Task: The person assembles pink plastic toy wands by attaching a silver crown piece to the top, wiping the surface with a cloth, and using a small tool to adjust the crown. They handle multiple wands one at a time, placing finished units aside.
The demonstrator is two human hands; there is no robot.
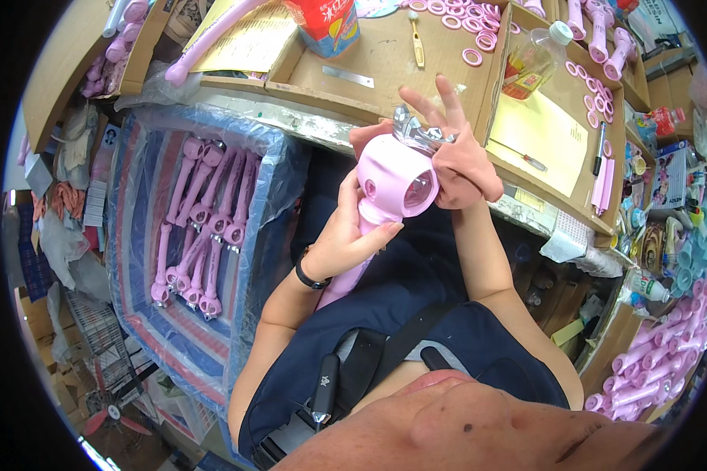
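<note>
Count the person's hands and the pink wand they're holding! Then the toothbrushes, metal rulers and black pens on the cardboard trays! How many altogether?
Hands: 2 (left hand, right hand)
Pink wand: 1
Toothbrush: 1
Metal ruler: 1
Black pen: 1
Total: 6

Wands [201, 213] lie in a bag [137, 228] left of another wand [394, 174].

Kinda shiny pink wand [379, 162] is held at a slant, its round, windowed head topped by a silver crown [413, 131]; whether that's fixed on can't be told.
</note>
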